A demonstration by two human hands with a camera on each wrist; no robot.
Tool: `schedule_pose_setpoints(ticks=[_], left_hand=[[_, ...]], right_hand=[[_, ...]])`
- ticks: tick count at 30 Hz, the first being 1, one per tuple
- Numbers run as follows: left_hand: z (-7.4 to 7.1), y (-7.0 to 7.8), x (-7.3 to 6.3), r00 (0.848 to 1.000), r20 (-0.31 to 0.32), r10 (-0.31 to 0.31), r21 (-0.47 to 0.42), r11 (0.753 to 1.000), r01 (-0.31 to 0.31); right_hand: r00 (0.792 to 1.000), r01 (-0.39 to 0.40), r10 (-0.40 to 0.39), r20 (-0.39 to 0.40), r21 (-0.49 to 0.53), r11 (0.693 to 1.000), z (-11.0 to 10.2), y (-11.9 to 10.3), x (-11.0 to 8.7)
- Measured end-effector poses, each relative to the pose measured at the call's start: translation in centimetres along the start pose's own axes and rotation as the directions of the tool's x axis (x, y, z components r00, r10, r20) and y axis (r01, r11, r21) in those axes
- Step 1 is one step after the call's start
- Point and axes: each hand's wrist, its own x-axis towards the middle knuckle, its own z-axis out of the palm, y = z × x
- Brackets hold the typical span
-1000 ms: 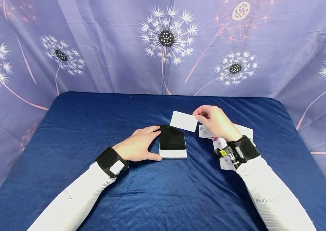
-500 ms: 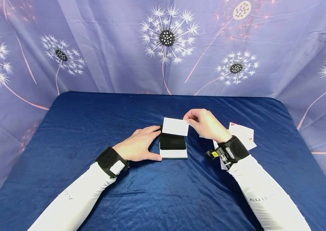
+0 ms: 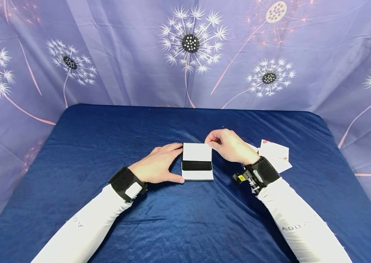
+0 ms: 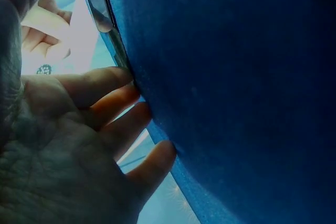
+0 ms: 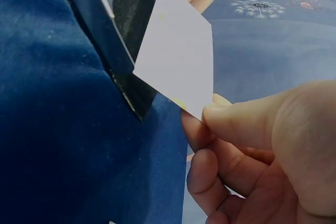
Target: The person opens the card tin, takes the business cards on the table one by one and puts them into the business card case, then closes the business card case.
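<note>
Right hand (image 3: 230,147) pinches card (image 5: 176,51); yellow marks (image 5: 180,103) show only in right-wrist view. Left hand (image 3: 155,164) outspread.

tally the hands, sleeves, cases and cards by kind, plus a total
Left hand and right hand: 2
Left sleeve and right sleeve: 2
Case: 1
Held card: 1
Loose cards: partly hidden, count unclear, left out
Total counted: 6
</note>
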Motion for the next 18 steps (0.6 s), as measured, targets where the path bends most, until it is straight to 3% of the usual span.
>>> schedule_pose_setpoints(ticks=[18], left_hand=[[0.16,-0.11,0.13,1.0,-0.011,0.003,-0.003,1.0,-0.003]], right_hand=[[0.999,-0.001,0.001,0.045,0.007,1.0,0.54,0.2,0.07]])
